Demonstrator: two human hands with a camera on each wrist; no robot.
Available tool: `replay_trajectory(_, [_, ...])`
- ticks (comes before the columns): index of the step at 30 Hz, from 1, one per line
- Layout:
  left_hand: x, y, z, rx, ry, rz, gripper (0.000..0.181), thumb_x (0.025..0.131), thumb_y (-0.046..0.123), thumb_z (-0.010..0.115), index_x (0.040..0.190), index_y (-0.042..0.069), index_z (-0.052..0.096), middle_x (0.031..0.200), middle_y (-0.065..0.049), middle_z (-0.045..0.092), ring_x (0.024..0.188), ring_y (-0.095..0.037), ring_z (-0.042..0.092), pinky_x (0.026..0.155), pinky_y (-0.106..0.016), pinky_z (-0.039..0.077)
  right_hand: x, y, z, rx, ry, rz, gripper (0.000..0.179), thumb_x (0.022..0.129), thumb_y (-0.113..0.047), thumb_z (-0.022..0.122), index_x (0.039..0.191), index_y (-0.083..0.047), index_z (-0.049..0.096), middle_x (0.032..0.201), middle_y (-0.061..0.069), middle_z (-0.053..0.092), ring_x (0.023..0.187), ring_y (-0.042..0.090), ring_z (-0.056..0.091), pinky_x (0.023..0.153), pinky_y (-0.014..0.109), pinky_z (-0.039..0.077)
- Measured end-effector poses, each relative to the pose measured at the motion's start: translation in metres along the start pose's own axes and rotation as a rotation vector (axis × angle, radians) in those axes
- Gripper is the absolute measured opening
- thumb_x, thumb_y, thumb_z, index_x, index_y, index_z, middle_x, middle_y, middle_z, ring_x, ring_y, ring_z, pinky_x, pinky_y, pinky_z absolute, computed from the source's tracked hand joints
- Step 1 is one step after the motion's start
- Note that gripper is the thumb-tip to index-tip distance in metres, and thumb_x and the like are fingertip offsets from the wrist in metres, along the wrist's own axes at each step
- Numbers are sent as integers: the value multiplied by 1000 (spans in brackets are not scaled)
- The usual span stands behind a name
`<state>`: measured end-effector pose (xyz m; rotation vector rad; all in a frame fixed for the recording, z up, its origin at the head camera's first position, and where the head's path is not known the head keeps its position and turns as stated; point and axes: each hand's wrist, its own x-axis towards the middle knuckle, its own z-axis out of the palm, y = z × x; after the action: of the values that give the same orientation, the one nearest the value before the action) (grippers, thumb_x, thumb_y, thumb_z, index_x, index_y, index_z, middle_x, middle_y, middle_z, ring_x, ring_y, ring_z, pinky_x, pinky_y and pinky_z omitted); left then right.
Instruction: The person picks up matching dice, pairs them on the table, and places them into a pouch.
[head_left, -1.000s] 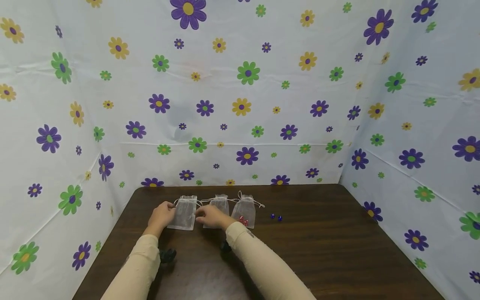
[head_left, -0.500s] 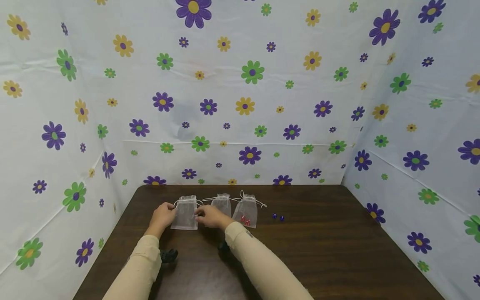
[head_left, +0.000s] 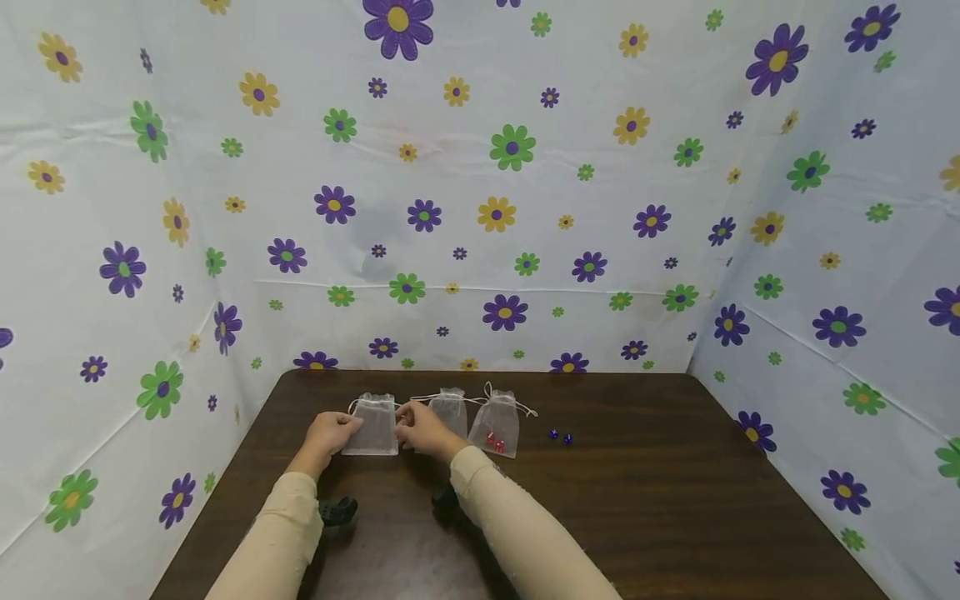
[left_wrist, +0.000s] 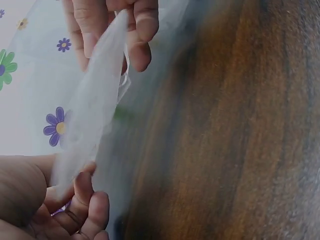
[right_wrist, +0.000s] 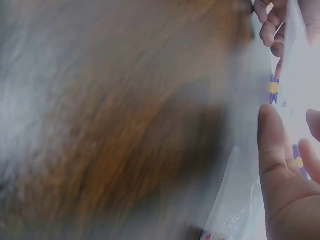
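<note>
A sheer white drawstring pouch (head_left: 372, 429) is between my hands at the left back of the table, and it looks flat. My left hand (head_left: 328, 437) pinches its left edge; in the left wrist view the thumb and fingertips (left_wrist: 84, 186) close on one end of the fabric. At the opposite edge, near the drawstring, my right hand (head_left: 426, 430) grips the pouch between thumb and fingers. The right wrist view is blurred, with the right thumb (right_wrist: 271, 135) beside the pale fabric. A second pouch (head_left: 449, 410) lies partly hidden behind the right hand.
A third pouch (head_left: 506, 410), with red dice (head_left: 495, 442) inside, lies right of the second one. Further right, two blue dice (head_left: 560, 437) rest on the dark wooden table (head_left: 645, 500). Flower-printed sheeting (head_left: 450, 183) rises behind the table and along both sides.
The left pouch has been raised and tilted slightly, its lower edge now higher in view. My right hand has moved up along its right edge. The other pouches and dice stay put.
</note>
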<state>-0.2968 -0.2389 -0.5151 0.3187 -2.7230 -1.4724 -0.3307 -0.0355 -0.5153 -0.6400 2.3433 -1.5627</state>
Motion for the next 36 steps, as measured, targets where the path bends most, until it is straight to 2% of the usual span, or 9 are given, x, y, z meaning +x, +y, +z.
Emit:
replay_trajectory(3, [0,0,-1,-55,-19,3,34,102,18,61,118,-12,64,123,-31,60,117,-46,55,102,-62,41,1,1,1,110,60,15,32,97,4,62,126,7,49,95,13,65,77,26,67,71,40,59])
replay_trajectory(7, [1,0,-2,-118,-42,7,34,102,20,63,120,-9,63,124,-28,61,119,-44,54,105,-63,39,0,-1,-1,148,107,35,40,96,2,65,131,7,47,101,17,69,80,26,68,72,40,59])
replay_trajectory(11, [0,2,-6,-140,-61,50,33,101,23,65,121,-4,66,120,-22,66,117,-41,57,103,-62,41,-1,-7,-4,94,117,26,39,94,-1,69,129,9,55,105,19,72,85,30,70,75,43,59])
replay_trajectory(14, [-2,6,-10,-168,-89,95,32,102,24,65,122,-1,67,119,-17,69,116,-36,60,100,-57,45,0,-10,-7,14,136,-13,30,92,-4,73,119,7,65,102,17,74,87,25,70,75,38,58])
replay_trajectory(17, [-4,9,-14,-201,-107,131,30,101,24,65,121,1,69,120,-13,70,114,-31,62,97,-50,50,2,-12,-10,-44,166,-59,19,92,-5,74,108,3,71,97,14,75,81,19,67,68,30,54])
replay_trajectory(21, [-3,8,-16,-223,-99,190,28,100,23,68,118,2,72,119,-12,72,111,-28,64,96,-47,52,4,-14,-11,-33,198,-109,7,93,0,70,98,1,73,89,12,73,70,16,62,61,27,52])
replay_trajectory(27, [-4,4,-20,-163,-62,269,27,96,23,72,111,1,76,111,-12,73,97,-24,63,87,-43,53,3,-14,-11,-121,227,-154,4,94,-1,69,94,0,73,82,6,69,69,8,53,64,23,48])
replay_trajectory(32, [-7,-2,-19,39,-47,358,17,95,12,72,106,0,77,106,-16,74,90,-25,64,78,-40,54,2,-6,-10,-252,185,-190,3,91,0,70,92,1,73,82,5,70,70,6,51,66,23,47])
replay_trajectory(36, [-8,-9,-17,147,-55,382,14,93,8,73,105,3,79,101,-14,76,84,-22,64,75,-38,53,2,1,-7,-343,131,-251,9,87,4,70,92,-1,76,85,7,73,72,4,52,68,20,47])
